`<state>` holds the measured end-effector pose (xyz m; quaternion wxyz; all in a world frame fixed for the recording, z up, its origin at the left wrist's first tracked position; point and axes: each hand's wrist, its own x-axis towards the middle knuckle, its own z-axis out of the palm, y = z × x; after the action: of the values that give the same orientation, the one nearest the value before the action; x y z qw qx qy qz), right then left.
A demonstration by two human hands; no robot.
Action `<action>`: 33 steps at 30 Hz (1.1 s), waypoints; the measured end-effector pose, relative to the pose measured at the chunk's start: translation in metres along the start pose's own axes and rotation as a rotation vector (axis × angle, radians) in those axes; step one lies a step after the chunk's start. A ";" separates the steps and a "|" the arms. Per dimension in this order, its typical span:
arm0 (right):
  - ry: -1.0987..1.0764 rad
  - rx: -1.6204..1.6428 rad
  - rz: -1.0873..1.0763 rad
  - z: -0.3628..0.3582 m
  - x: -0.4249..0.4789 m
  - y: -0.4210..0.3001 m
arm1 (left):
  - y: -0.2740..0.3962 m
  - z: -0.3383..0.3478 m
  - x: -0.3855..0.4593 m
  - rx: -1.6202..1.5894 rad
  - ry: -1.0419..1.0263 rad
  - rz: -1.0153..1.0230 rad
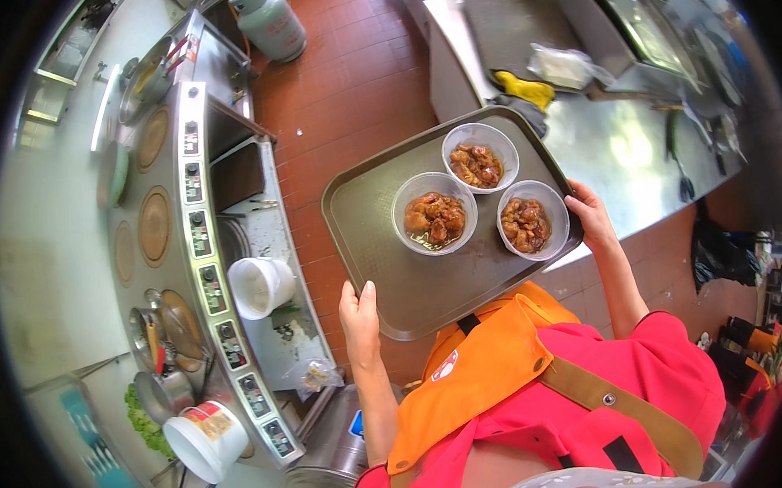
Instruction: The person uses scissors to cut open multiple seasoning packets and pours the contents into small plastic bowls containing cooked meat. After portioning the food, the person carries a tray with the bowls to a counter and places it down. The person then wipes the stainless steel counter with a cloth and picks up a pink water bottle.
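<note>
A dark brown serving tray (393, 296) is held level in front of my orange apron. My left hand (360, 320) grips its left edge near the front corner, thumb on the rim. At the opposite short side, my right hand (591, 215) holds the edge with the fingers partly hidden below. Three clear round plastic tubs stand on the tray, each holding glazed brown pieces of food that look like meat. One tub (400, 234) is near the middle, another (510, 148) at the far side, and the third (564, 226) beside my right hand.
On the left runs a cooktop (161, 234) with a row of control knobs, carrying pans and a white bucket (206, 442). Another white tub (262, 287) sits on the shelf below. A gas cylinder (270, 27) stands on the tiled floor. A steel counter (629, 161) lies right.
</note>
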<state>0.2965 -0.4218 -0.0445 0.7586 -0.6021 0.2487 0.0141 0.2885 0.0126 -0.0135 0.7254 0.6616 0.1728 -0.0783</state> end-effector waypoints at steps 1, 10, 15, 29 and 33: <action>-0.015 0.015 -0.006 0.021 0.016 0.001 | 0.007 -0.012 0.014 0.010 0.025 -0.002; -0.098 -0.036 -0.061 0.222 0.169 -0.051 | 0.067 -0.100 0.181 -0.087 0.150 0.060; -0.150 0.015 -0.084 0.312 0.266 -0.086 | 0.120 -0.120 0.296 -0.221 0.150 0.039; 0.135 0.128 -0.168 0.424 0.540 -0.155 | 0.276 -0.062 0.697 -0.210 -0.160 0.015; 0.159 0.266 -0.201 0.434 0.632 -0.175 | 0.296 -0.022 0.819 -0.171 -0.230 0.057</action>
<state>1.0629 -0.2460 -0.0697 0.8069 -0.5176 0.2462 -0.1426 1.1470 0.1618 -0.0293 0.7962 0.5886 0.0758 -0.1178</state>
